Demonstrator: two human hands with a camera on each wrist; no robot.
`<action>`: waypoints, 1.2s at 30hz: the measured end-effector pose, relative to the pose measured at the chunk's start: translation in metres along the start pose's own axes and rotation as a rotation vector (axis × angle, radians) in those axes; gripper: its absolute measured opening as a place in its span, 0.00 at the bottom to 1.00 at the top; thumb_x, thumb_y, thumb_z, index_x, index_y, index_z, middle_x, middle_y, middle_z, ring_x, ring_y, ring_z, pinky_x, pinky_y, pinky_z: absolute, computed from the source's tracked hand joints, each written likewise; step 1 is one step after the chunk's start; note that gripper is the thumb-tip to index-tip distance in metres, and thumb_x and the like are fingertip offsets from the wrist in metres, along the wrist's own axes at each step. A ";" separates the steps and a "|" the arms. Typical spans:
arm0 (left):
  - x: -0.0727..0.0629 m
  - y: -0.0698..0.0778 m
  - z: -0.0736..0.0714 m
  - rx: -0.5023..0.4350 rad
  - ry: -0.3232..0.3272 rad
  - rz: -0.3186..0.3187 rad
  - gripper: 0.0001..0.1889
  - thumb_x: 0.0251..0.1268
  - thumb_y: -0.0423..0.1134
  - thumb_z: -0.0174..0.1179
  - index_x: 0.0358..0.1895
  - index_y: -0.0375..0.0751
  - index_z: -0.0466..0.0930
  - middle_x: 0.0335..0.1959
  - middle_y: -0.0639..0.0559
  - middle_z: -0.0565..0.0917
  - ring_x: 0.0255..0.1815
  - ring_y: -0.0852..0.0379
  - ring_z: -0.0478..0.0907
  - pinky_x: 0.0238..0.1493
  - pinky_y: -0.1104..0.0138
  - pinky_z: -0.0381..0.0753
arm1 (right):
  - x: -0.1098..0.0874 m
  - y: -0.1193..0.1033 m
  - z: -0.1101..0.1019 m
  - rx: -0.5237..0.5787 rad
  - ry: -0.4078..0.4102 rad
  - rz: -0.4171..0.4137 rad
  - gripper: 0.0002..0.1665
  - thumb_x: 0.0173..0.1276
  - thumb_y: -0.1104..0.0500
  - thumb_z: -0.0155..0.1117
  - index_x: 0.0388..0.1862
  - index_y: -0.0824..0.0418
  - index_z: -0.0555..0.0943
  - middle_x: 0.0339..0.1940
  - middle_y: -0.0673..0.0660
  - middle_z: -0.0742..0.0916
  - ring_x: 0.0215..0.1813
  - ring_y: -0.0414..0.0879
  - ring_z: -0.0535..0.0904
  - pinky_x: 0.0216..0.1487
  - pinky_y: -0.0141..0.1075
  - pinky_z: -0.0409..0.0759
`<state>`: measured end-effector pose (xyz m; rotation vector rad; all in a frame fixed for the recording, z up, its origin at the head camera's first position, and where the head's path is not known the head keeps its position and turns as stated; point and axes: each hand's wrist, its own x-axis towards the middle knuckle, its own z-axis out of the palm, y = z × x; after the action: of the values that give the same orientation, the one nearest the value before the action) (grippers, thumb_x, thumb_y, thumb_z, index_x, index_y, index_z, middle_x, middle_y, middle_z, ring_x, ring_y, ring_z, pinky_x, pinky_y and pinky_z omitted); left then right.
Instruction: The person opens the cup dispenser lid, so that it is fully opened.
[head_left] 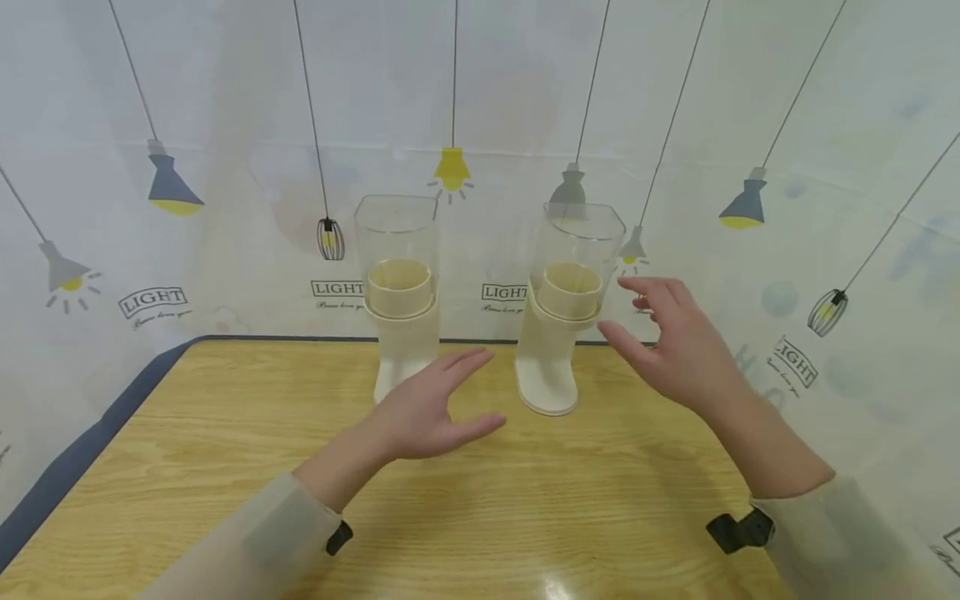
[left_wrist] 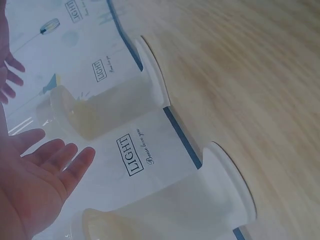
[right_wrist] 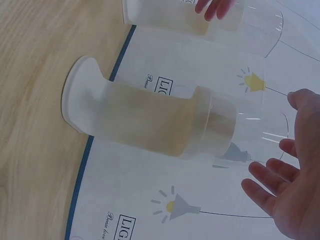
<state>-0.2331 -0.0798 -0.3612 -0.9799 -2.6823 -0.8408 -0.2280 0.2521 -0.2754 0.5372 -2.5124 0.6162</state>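
Two cream stands with footed bases are side by side near the table's back edge, the left stand [head_left: 411, 337] and the right stand [head_left: 545, 367]. Each bears a clear, open-topped container, the left container [head_left: 397, 225] and the right container [head_left: 581, 233], with a cream ring low inside. My left hand [head_left: 431, 408] hovers in front of the left stand, fingers straight and thumb spread, covering part of its base in the head view. To the right of the right container, my right hand [head_left: 675, 346] is held with thumb and fingers apart, fingertips close to its side. Nothing is in either palm.
The wooden table [head_left: 225, 450] has a dark blue border along its back and left edges. Behind it hangs a pale backdrop [head_left: 247, 192] printed with lamps and lettering. Black wrist pieces [head_left: 738, 531] show at both sleeve cuffs.
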 end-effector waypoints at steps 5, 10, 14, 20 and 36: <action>0.020 0.005 -0.001 -0.035 -0.016 -0.043 0.45 0.70 0.67 0.62 0.84 0.50 0.62 0.83 0.48 0.68 0.82 0.45 0.68 0.79 0.47 0.73 | 0.022 -0.001 -0.006 0.010 0.031 0.031 0.37 0.75 0.45 0.69 0.77 0.56 0.72 0.73 0.65 0.74 0.65 0.61 0.79 0.61 0.60 0.80; 0.042 0.005 -0.001 -0.045 -0.023 -0.083 0.46 0.70 0.70 0.61 0.85 0.53 0.60 0.83 0.50 0.67 0.83 0.46 0.67 0.80 0.47 0.71 | 0.044 -0.006 -0.006 0.037 0.033 0.074 0.40 0.74 0.41 0.69 0.79 0.55 0.70 0.78 0.64 0.70 0.71 0.61 0.73 0.69 0.62 0.76; 0.063 0.003 -0.001 -0.055 -0.013 -0.085 0.46 0.70 0.69 0.61 0.85 0.51 0.60 0.84 0.48 0.65 0.86 0.45 0.62 0.82 0.47 0.68 | 0.060 -0.011 -0.006 0.055 0.020 0.120 0.44 0.74 0.37 0.68 0.81 0.54 0.68 0.81 0.64 0.66 0.78 0.63 0.68 0.75 0.65 0.71; 0.096 0.000 -0.004 -0.106 -0.008 -0.105 0.47 0.70 0.67 0.63 0.85 0.49 0.59 0.85 0.46 0.64 0.86 0.44 0.60 0.83 0.46 0.66 | 0.078 -0.013 -0.003 0.057 0.049 0.135 0.45 0.73 0.38 0.68 0.81 0.56 0.68 0.81 0.67 0.66 0.80 0.66 0.66 0.78 0.66 0.68; 0.163 -0.009 0.001 -0.328 -0.024 -0.204 0.63 0.60 0.67 0.73 0.89 0.52 0.41 0.89 0.49 0.55 0.87 0.46 0.59 0.83 0.47 0.66 | 0.097 -0.002 0.015 0.051 0.028 0.153 0.40 0.75 0.37 0.66 0.79 0.52 0.74 0.83 0.62 0.69 0.83 0.67 0.64 0.79 0.67 0.67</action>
<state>-0.3645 0.0033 -0.3125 -0.7844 -2.7524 -1.3518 -0.3104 0.2180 -0.2334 0.3544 -2.5329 0.7409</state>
